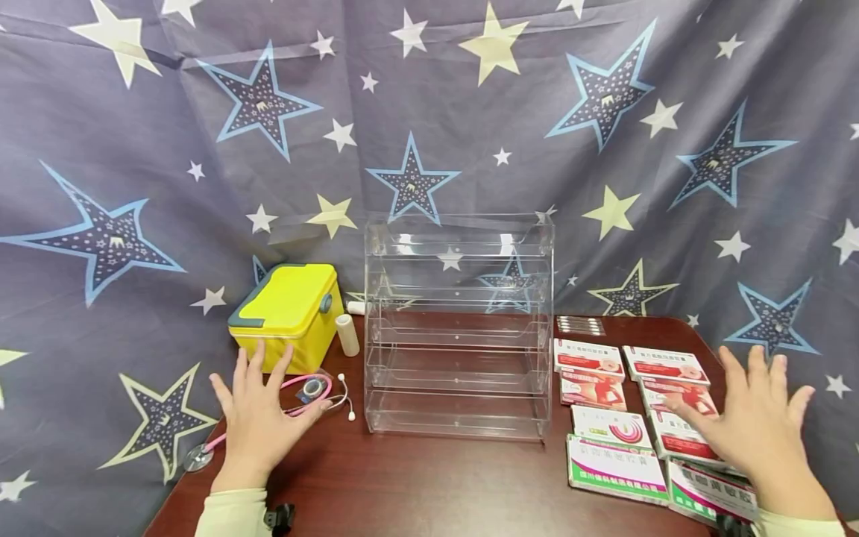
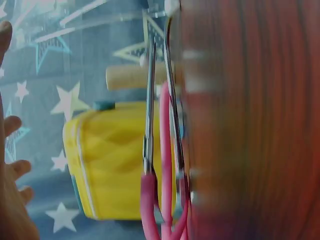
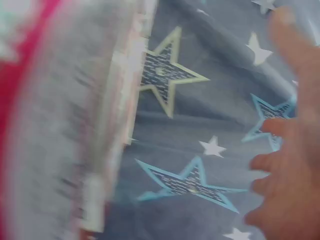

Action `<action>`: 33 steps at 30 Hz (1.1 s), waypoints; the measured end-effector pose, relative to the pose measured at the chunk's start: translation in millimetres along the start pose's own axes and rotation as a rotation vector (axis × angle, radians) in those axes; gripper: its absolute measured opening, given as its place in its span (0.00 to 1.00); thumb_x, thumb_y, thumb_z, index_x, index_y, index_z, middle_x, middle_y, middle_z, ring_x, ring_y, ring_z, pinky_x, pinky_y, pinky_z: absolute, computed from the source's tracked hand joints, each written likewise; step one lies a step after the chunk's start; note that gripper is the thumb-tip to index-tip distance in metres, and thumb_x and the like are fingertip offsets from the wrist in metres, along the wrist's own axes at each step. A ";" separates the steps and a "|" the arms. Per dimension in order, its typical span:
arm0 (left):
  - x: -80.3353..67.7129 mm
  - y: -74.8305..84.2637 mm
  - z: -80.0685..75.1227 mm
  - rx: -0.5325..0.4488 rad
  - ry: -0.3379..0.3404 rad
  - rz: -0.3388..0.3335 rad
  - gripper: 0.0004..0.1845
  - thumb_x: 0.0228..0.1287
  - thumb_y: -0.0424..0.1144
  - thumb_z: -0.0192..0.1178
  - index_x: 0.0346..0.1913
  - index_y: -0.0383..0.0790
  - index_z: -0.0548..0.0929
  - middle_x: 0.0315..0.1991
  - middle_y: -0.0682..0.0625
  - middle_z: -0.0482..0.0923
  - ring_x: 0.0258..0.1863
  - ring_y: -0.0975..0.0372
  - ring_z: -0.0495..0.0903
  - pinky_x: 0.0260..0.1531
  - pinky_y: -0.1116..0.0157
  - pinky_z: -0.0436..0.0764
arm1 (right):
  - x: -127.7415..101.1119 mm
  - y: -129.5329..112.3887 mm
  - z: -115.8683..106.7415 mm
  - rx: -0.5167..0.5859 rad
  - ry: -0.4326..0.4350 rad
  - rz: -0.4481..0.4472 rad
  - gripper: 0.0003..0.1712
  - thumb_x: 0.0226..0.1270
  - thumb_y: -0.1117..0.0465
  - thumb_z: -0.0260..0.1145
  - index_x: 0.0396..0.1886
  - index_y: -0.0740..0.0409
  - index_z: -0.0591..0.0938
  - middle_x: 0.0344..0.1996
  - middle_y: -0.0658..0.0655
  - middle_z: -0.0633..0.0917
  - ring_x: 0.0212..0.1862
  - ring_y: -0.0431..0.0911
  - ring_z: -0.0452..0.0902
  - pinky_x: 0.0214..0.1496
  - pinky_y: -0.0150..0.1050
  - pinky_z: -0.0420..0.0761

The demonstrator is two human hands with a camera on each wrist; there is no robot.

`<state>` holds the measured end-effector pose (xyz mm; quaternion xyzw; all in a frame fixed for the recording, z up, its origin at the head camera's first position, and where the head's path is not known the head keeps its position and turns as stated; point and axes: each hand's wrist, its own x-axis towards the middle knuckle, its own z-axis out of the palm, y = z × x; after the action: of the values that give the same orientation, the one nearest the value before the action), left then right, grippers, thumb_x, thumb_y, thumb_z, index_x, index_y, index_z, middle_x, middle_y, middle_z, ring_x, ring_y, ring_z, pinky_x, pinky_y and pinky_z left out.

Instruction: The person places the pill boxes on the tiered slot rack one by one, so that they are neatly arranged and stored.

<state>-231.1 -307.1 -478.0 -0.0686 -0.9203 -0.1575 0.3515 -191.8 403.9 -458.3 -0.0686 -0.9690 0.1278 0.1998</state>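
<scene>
I judge this as the start: my left hand (image 1: 258, 418) hovers spread wide over the pink stethoscope (image 1: 305, 394) by the yellow case (image 1: 288, 313), and my right hand (image 1: 761, 421) is splayed, empty, above the medicine boxes (image 1: 614, 429). Next I need a grip on one box and a carry to the clear rack (image 1: 459, 328) mid-surface.

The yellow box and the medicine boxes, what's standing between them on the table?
In the head view, a clear plastic shelf rack stands between the yellow box and the medicine boxes. A small white tube stands upright just beside the yellow box too.
</scene>
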 end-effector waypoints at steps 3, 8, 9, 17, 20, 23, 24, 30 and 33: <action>-2.6 11.3 6.4 -0.056 -0.033 0.013 0.59 0.42 0.72 0.78 0.79 0.52 0.70 0.80 0.36 0.56 0.81 0.38 0.48 0.72 0.32 0.25 | 6.4 9.4 -12.8 -0.014 -0.036 0.003 0.72 0.57 0.26 0.73 0.81 0.70 0.50 0.76 0.85 0.40 0.78 0.75 0.20 0.68 0.80 0.22; -7.8 27.6 20.1 -0.168 -0.096 0.027 0.55 0.48 0.68 0.78 0.78 0.52 0.70 0.79 0.35 0.59 0.76 0.36 0.57 0.76 0.35 0.35 | 27.9 29.4 -21.2 -0.009 -0.065 -0.079 0.65 0.59 0.33 0.76 0.76 0.74 0.56 0.71 0.88 0.51 0.76 0.81 0.37 0.67 0.83 0.41; -8.9 30.3 22.2 -0.194 -0.111 0.025 0.53 0.50 0.66 0.78 0.79 0.52 0.70 0.79 0.36 0.59 0.76 0.37 0.57 0.76 0.34 0.37 | 33.7 32.5 -21.1 0.001 -0.071 -0.101 0.64 0.60 0.34 0.76 0.75 0.75 0.57 0.70 0.88 0.54 0.74 0.82 0.41 0.66 0.83 0.44; -16.7 48.3 33.1 -0.392 -0.203 0.001 0.48 0.59 0.55 0.78 0.80 0.49 0.68 0.75 0.42 0.68 0.74 0.42 0.63 0.69 0.34 0.61 | 77.1 44.2 -16.7 0.084 -0.277 -0.145 0.62 0.62 0.39 0.77 0.73 0.81 0.58 0.64 0.90 0.61 0.65 0.85 0.53 0.62 0.83 0.55; -19.6 55.7 35.6 -0.470 -0.253 -0.021 0.47 0.61 0.52 0.77 0.80 0.47 0.66 0.75 0.43 0.68 0.74 0.44 0.64 0.69 0.36 0.63 | 88.8 44.6 -11.3 0.133 -0.377 -0.115 0.61 0.65 0.38 0.75 0.73 0.81 0.57 0.64 0.89 0.62 0.64 0.85 0.57 0.59 0.82 0.62; -22.2 62.3 39.4 -0.561 -0.289 -0.040 0.46 0.62 0.47 0.78 0.79 0.44 0.66 0.74 0.42 0.69 0.71 0.44 0.69 0.67 0.38 0.68 | 97.0 45.6 -4.0 0.220 -0.453 -0.085 0.59 0.69 0.40 0.72 0.73 0.82 0.55 0.65 0.89 0.61 0.64 0.84 0.59 0.59 0.79 0.67; -22.9 64.4 40.7 -0.597 -0.306 -0.052 0.46 0.62 0.46 0.78 0.79 0.43 0.65 0.73 0.42 0.70 0.70 0.45 0.71 0.66 0.39 0.71 | 99.4 46.6 -1.2 0.245 -0.466 -0.082 0.57 0.70 0.41 0.72 0.73 0.82 0.56 0.66 0.89 0.61 0.64 0.84 0.60 0.59 0.78 0.68; -26.3 71.5 52.3 -0.813 -0.367 -0.145 0.45 0.64 0.39 0.77 0.79 0.46 0.63 0.72 0.41 0.71 0.68 0.45 0.73 0.60 0.41 0.77 | 113.3 58.6 18.4 0.309 -0.447 -0.069 0.49 0.73 0.47 0.71 0.72 0.81 0.61 0.66 0.89 0.62 0.65 0.83 0.61 0.62 0.75 0.67; -28.8 73.5 55.9 -0.895 -0.376 -0.175 0.45 0.64 0.37 0.76 0.79 0.46 0.63 0.73 0.38 0.70 0.70 0.43 0.72 0.60 0.43 0.79 | 120.5 65.3 28.2 0.318 -0.427 -0.061 0.46 0.71 0.50 0.73 0.70 0.81 0.64 0.64 0.89 0.64 0.63 0.82 0.63 0.61 0.75 0.68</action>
<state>-227.2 -219.5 -518.8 -0.1624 -0.8123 -0.5511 0.1009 -307.7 482.4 -456.7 0.0215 -0.9586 0.2839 0.0031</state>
